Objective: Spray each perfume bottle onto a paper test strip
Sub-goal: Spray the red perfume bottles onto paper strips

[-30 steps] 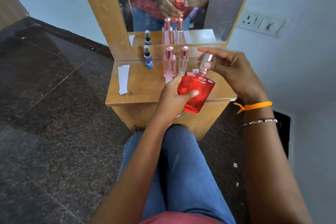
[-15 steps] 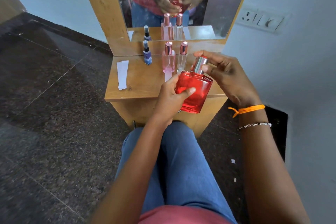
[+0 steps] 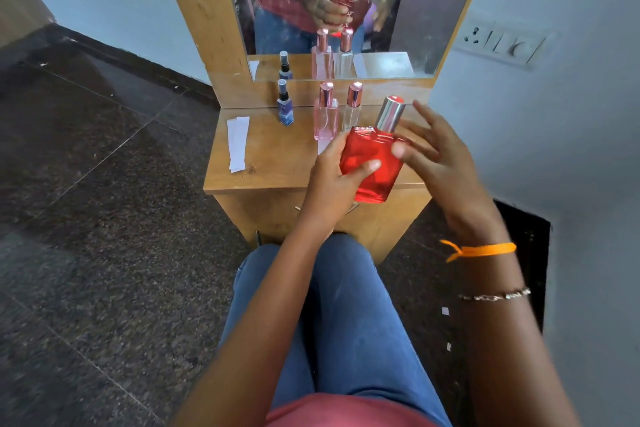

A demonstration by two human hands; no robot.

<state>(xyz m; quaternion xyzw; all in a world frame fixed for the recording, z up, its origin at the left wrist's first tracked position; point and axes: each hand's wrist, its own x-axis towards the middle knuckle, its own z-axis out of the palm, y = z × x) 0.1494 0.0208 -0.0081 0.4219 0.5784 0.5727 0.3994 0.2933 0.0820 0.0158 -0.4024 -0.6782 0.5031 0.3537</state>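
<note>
Head view: the left hand has its grip closed around the red perfume bottle, thumb across the front face, holding it tilted slightly to the right above the near edge of the wooden table. The silver cap sits on the bottle. The right hand is spread, fingers straight and apart, its thumb touching the bottle's right shoulder; it holds nothing. On the table, near the mirror, stand a small blue bottle, a pink bottle and a clear bottle, the last two close together. White paper test strips lie at the table's left side, well apart from the hands.
</note>
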